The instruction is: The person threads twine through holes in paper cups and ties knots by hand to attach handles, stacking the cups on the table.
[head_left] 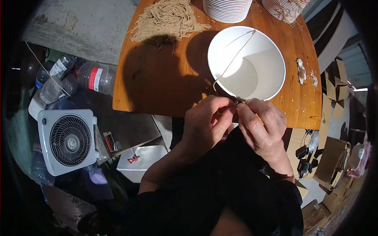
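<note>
A white paper bucket [272, 59] stands on the wooden table, its open mouth toward me. A thin tan string [239, 52] passes through the far rim, slants across the mouth and curls over the left rim. At the near rim, my left hand [206, 125] is closed in a pinch, thumb against forefinger. Beside it, my right hand [264, 128] also pinches at the same spot, its fingertips almost meeting the left ones. Both seem to hold the string where it meets the near rim; the fingers partly hide it.
A heap of loose tan strings [167, 19] lies at the table's [157, 92] far left. Stacked white buckets [227, 11] and a second stack with strings [284, 10] stand at the back. Left of the table are a box fan [69, 141] and plastic bottles [96, 78]; cardboard boxes [332, 159] are at right.
</note>
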Demonstrator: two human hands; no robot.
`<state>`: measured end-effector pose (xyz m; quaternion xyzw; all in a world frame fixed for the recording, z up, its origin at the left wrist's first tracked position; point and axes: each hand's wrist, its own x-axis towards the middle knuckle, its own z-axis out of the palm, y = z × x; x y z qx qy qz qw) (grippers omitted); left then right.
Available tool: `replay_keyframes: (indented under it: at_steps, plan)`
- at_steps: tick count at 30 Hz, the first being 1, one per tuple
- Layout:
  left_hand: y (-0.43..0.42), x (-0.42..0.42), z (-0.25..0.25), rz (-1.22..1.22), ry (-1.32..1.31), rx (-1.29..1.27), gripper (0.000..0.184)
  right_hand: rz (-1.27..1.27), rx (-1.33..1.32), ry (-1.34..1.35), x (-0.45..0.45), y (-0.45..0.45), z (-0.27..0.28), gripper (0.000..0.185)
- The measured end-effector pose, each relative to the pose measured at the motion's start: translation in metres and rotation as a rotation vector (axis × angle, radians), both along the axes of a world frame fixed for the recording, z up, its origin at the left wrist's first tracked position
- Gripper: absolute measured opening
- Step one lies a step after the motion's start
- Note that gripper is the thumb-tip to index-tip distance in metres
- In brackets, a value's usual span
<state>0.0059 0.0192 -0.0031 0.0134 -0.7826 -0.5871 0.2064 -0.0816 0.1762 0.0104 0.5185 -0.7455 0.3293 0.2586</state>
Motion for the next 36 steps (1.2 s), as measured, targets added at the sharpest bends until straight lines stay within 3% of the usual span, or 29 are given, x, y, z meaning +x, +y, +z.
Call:
replay_keyframes:
  at_steps: [10, 16, 18, 36]
  plan:
    - [0.003, -0.002, 0.002, 0.041, -0.052, 0.113, 0.01, -0.042, 0.178, 0.073, -0.013, -0.01, 0.024, 0.033]
    - [0.003, -0.006, -0.015, 0.18, 0.151, -0.256, 0.019, 0.017, 0.29, -0.178, -0.022, -0.013, 0.044, 0.023]
    - [0.005, -0.01, -0.024, 0.303, 0.33, -0.443, 0.026, 0.06, 0.35, -0.258, -0.026, -0.013, 0.05, 0.021]
    - [-0.008, -0.023, -0.037, 0.323, 0.637, -0.717, 0.034, 0.304, 0.329, -0.562, -0.056, -0.013, 0.051, 0.012]
